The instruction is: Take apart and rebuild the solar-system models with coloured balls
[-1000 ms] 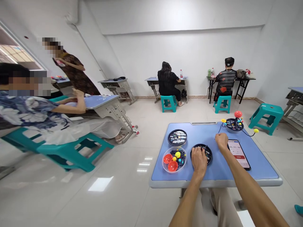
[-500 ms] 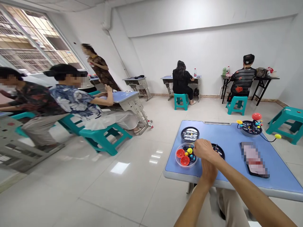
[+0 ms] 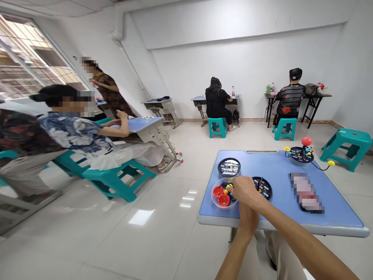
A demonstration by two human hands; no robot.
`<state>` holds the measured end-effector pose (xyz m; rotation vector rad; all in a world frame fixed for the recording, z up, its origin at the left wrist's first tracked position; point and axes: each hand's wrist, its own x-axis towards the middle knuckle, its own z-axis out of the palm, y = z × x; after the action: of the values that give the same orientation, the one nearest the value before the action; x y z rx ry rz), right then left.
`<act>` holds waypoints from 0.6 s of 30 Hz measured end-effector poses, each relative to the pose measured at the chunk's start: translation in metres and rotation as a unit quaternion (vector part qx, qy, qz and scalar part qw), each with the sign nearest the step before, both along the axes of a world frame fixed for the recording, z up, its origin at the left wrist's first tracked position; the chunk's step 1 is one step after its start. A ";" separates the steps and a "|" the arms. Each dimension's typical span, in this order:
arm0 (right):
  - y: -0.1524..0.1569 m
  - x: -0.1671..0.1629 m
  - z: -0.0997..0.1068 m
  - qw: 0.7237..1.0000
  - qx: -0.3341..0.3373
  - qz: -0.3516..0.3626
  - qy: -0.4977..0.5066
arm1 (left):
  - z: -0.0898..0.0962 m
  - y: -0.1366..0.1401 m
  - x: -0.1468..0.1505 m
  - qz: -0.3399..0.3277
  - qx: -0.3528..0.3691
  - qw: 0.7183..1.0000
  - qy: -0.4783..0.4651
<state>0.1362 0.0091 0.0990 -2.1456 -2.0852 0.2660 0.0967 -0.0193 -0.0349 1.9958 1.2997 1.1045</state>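
My right hand (image 3: 245,191) reaches across the front left of the blue table, its curled fingers at the right side of a clear round tub (image 3: 213,200). What those fingers hold, if anything, is hidden. Below it, close to the table's front edge, is my left hand (image 3: 248,217), its fingers covered by the right hand. Inside the tub lie two red half-shells (image 3: 223,200), small yellow balls (image 3: 230,188) and dark parts. Just right of the hands lies a black round base (image 3: 264,189) with a planet pattern and a thin dark rod standing on it.
Behind the tub is another black patterned disc (image 3: 229,167). A built planet model (image 3: 303,153) stands at the back right, its arm overhanging the edge. A phone (image 3: 307,192) lies on the right. Green stools (image 3: 346,146) and seated people (image 3: 215,97) are farther off.
The view has turned slightly right, so the room shifts left. My right hand has come a little nearer to me over the tub's edge, and more of the black base shows.
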 end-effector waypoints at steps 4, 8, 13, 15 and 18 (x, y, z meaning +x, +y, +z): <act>-0.007 0.038 0.015 0.993 0.057 -0.014 0.100 | 0.009 0.003 0.006 -0.007 0.073 0.997 0.019; -0.004 0.057 0.013 0.984 0.053 0.006 0.171 | 0.011 0.003 0.006 -0.012 0.088 0.995 0.039; -0.011 0.097 0.001 0.967 0.146 -0.122 0.171 | 0.010 0.006 0.004 -0.004 0.048 0.997 0.063; -0.020 0.116 -0.008 0.960 0.141 -0.152 0.189 | 0.011 0.005 0.005 -0.012 0.046 0.996 0.072; -0.033 0.131 -0.028 0.962 0.095 -0.114 0.229 | 0.017 -0.002 0.005 -0.019 0.056 0.995 0.085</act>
<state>0.2673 -0.0241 0.0714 -1.9561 -1.5318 0.4613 0.1021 -0.0217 -0.0179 2.2296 1.3038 1.0276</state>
